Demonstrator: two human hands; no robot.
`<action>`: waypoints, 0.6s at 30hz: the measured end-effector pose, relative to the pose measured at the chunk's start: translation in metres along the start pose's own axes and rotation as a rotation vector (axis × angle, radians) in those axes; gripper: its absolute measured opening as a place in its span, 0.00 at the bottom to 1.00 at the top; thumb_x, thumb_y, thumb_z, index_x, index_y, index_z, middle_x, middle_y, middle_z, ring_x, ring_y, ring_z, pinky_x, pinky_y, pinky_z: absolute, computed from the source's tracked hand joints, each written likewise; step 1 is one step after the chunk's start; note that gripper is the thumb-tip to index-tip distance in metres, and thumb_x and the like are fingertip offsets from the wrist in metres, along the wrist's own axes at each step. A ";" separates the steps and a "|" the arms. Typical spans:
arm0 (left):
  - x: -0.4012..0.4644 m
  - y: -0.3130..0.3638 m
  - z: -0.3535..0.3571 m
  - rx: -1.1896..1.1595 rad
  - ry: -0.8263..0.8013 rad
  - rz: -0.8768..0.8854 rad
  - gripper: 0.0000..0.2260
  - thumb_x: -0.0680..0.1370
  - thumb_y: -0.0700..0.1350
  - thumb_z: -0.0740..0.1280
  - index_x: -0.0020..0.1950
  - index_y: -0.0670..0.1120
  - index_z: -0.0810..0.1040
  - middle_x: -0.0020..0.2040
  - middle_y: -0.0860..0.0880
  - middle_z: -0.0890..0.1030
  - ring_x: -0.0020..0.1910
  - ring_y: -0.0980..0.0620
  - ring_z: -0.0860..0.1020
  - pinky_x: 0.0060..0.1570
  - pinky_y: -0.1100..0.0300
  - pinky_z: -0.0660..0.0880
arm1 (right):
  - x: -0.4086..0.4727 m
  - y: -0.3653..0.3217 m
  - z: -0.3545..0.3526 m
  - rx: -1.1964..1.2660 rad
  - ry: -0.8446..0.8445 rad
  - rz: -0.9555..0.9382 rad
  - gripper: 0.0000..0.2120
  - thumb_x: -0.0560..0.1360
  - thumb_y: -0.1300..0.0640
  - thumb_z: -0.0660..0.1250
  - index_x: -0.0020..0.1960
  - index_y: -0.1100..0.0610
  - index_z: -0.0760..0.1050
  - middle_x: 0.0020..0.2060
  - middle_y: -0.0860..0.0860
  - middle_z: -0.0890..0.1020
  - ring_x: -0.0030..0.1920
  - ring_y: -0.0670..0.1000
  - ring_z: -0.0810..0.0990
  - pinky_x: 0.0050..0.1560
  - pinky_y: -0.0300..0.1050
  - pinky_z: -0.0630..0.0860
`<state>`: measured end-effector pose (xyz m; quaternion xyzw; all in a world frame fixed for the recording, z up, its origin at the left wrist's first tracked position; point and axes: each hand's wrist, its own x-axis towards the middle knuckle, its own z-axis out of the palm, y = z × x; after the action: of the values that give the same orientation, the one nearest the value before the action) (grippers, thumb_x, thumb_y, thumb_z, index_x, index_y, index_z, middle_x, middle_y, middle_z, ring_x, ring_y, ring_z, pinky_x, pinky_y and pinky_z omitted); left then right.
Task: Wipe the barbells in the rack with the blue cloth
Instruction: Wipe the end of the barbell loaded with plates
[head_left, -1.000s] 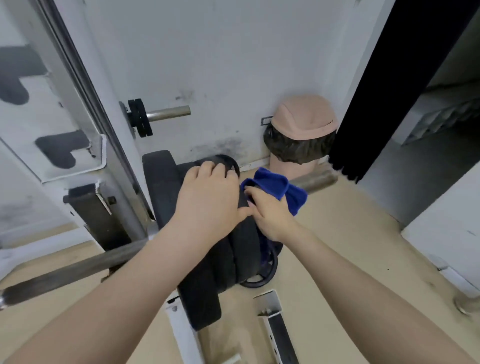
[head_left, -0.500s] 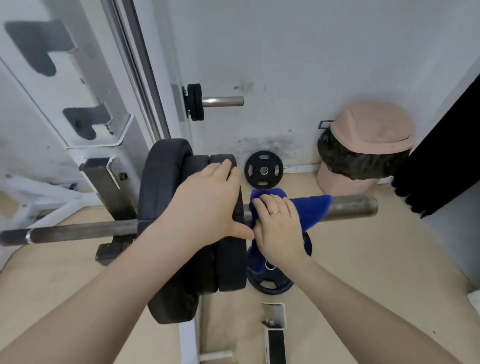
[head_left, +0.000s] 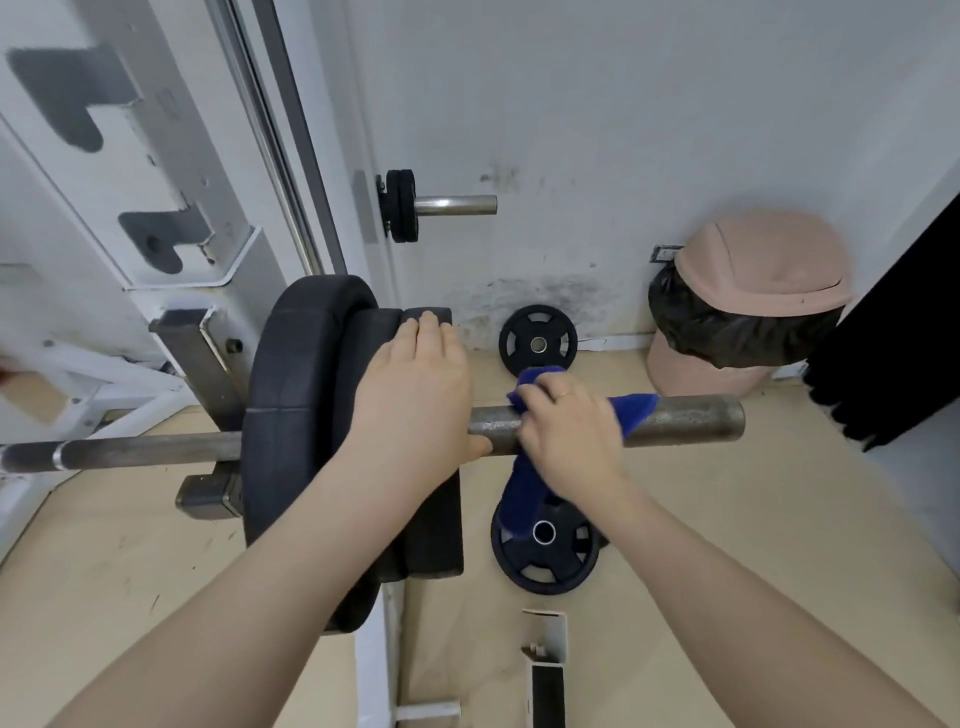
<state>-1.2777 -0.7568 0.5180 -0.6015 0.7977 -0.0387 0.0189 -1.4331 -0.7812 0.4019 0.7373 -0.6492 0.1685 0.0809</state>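
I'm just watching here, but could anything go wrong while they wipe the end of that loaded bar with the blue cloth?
Possibly. No collar is visible outside the black plates, so they might slide outward; only the left hand braces them. The blue cloth hangs down from the bar sleeve under the right hand, and its tail could drag on the loose plate lying on the floor, picking up dirt.
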 end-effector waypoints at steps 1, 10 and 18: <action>0.000 0.000 0.001 0.001 0.002 -0.001 0.47 0.70 0.60 0.69 0.75 0.39 0.47 0.77 0.40 0.50 0.76 0.44 0.50 0.74 0.53 0.52 | 0.006 0.010 -0.006 -0.010 -0.019 0.087 0.16 0.72 0.53 0.53 0.47 0.57 0.78 0.42 0.54 0.81 0.43 0.58 0.79 0.39 0.46 0.67; 0.002 0.012 0.003 0.062 0.055 -0.068 0.41 0.70 0.54 0.71 0.73 0.38 0.53 0.74 0.39 0.58 0.74 0.42 0.57 0.71 0.51 0.59 | -0.003 -0.010 0.000 0.015 -0.017 0.111 0.13 0.71 0.54 0.52 0.39 0.56 0.75 0.35 0.52 0.79 0.36 0.55 0.77 0.46 0.48 0.73; -0.004 0.033 0.014 0.071 0.220 -0.070 0.31 0.77 0.48 0.62 0.74 0.37 0.52 0.76 0.39 0.56 0.76 0.42 0.51 0.74 0.49 0.48 | -0.009 0.095 -0.013 -0.110 -0.019 0.497 0.11 0.76 0.57 0.54 0.46 0.60 0.74 0.43 0.58 0.81 0.50 0.58 0.78 0.66 0.51 0.56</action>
<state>-1.3073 -0.7439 0.5012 -0.6201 0.7716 -0.1333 -0.0486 -1.5292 -0.7817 0.4013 0.5509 -0.8196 0.1406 0.0710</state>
